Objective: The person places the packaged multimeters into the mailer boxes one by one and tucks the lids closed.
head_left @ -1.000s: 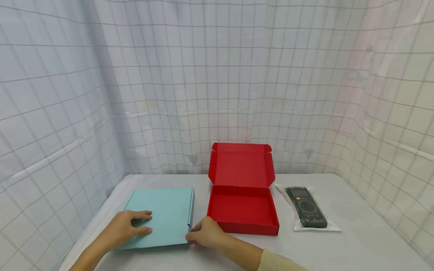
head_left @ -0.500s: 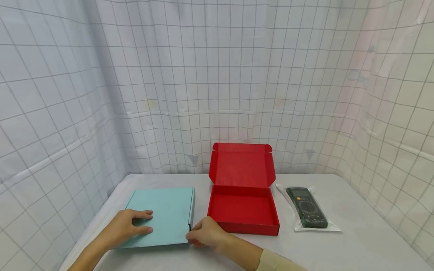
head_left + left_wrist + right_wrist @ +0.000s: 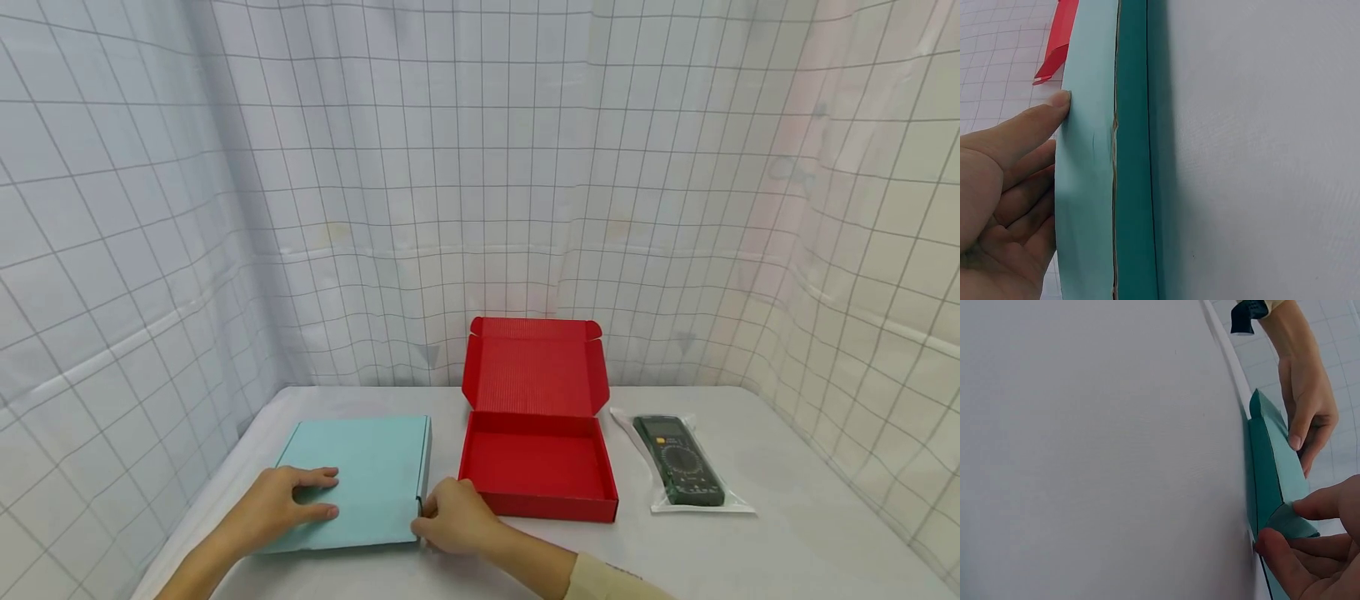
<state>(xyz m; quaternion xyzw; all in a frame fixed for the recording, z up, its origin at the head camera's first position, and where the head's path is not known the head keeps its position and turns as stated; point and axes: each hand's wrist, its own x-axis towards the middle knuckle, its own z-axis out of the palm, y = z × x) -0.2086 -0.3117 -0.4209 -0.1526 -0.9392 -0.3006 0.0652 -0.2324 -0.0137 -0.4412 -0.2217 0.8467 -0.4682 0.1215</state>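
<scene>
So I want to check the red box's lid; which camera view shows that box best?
The head view: the red box sits whole on the table, lid upright, inside bare. The left wrist view catches only a red sliver past the teal box. The right wrist view shows none of it.

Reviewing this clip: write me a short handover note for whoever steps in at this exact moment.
Left hand: flat on the lid of the closed teal cardboard mailer box, fingers straight.
Right hand: fingers pinch the teal box's near right corner, at the front flap.
Red corrugated cardboard box: open and empty, lid upright, right of the teal box.
Dark green multimeter in a clear plastic bag: on the white table, right of the red box, untouched.
Done: red box opened. Left: teal box not yet opened; multimeter not yet boxed.
</scene>
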